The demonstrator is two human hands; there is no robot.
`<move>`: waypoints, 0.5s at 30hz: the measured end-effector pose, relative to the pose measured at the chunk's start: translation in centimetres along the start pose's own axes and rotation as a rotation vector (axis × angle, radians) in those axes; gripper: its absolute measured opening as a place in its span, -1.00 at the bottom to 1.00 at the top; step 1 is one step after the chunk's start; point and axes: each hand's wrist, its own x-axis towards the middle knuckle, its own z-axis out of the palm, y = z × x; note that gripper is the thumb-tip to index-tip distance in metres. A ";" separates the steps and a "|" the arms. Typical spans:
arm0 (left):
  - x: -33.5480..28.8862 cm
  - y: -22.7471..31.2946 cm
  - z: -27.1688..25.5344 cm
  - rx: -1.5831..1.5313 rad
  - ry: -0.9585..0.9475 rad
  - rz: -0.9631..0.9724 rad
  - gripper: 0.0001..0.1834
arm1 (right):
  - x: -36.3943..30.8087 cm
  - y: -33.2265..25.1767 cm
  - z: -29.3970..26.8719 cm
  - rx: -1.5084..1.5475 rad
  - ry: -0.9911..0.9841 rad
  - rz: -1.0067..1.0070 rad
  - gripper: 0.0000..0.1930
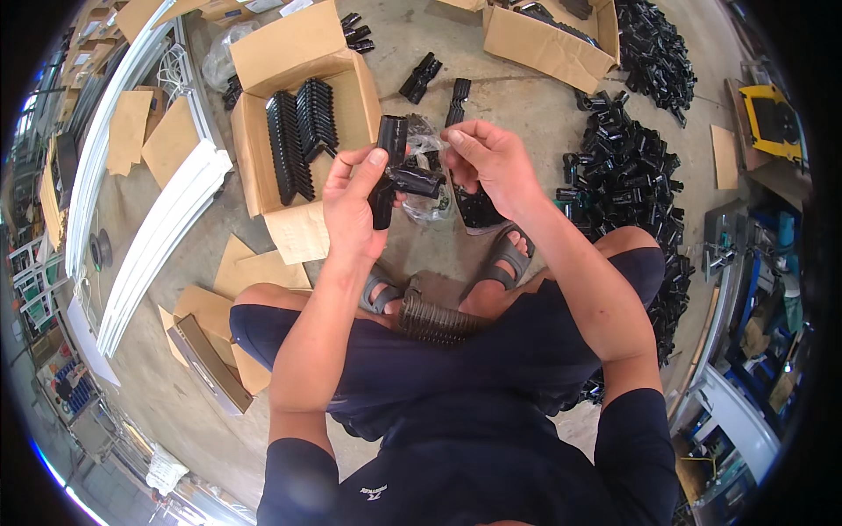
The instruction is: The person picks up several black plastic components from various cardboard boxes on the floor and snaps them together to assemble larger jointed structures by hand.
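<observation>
My left hand (353, 197) is closed around a glossy black three-way pipe fitting (416, 181), raised above the floor between my knees. One tube end points up, one to the right, and one down past my fingers. Just right of the fitting, my right hand (491, 167) is held up with thumb and forefinger pinched together and the other fingers curled. Whatever sits in that pinch, if anything, is too small to make out. Below and behind both hands lies a clear plastic bag (430, 210) with black parts around it, partly hidden.
An open cardboard box (355, 105) at left holds neat rows of black fittings. Another box (544, 46) stands at the far right. A big heap of loose black fittings (623, 167) spreads along my right side. White curved profiles (167, 237) and flattened cardboard (254, 272) lie left.
</observation>
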 end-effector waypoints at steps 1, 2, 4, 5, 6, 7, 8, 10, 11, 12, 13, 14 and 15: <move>0.1 -0.1 0.0 0.005 -0.011 0.012 -0.90 | 0.0 -0.2 0.0 -0.008 -0.003 -0.018 -0.82; 0.2 -0.3 0.0 0.009 -0.022 0.025 -0.89 | -0.1 -0.3 0.0 -0.017 -0.006 -0.037 -0.82; 0.1 -0.4 0.0 0.013 -0.045 0.062 -0.89 | -0.4 -0.6 0.3 0.004 -0.031 -0.092 -0.83; 0.1 -0.3 0.1 0.012 -0.061 0.087 -0.88 | -0.6 -0.7 0.5 0.034 -0.049 -0.132 -0.84; 0.1 -0.4 0.1 0.011 -0.079 0.110 -0.88 | -0.9 -1.0 0.8 0.064 -0.065 -0.172 -0.84; 0.1 -0.5 0.1 0.014 -0.085 0.135 -0.87 | -1.2 -1.4 1.1 0.042 -0.069 -0.194 -0.83; 0.2 -0.6 0.0 0.017 -0.092 0.160 -0.86 | -1.6 -1.9 1.5 0.020 -0.073 -0.216 -0.83; 0.2 -0.5 -0.1 0.027 -0.122 0.206 -0.86 | -2.1 -2.8 1.8 -0.009 -0.083 -0.247 -0.83; 0.1 -0.4 -0.2 0.032 -0.144 0.225 -0.85 | -2.3 -3.1 1.8 -0.017 -0.087 -0.254 -0.83; 0.0 -0.3 -0.1 0.037 -0.167 0.243 -0.85 | -2.4 -3.4 1.9 -0.024 -0.091 -0.260 -0.83; -0.1 -0.1 0.1 0.010 -0.162 0.238 -0.85 | -2.7 -3.6 2.0 -0.059 -0.091 -0.268 -0.84; -0.3 0.0 0.5 -0.017 -0.158 0.233 -0.85 | -2.8 -3.8 2.1 -0.095 -0.092 -0.275 -0.84; -0.4 0.1 0.8 -0.045 -0.155 0.225 -0.85 | -3.0 -3.9 2.1 -0.131 -0.089 -0.282 -0.84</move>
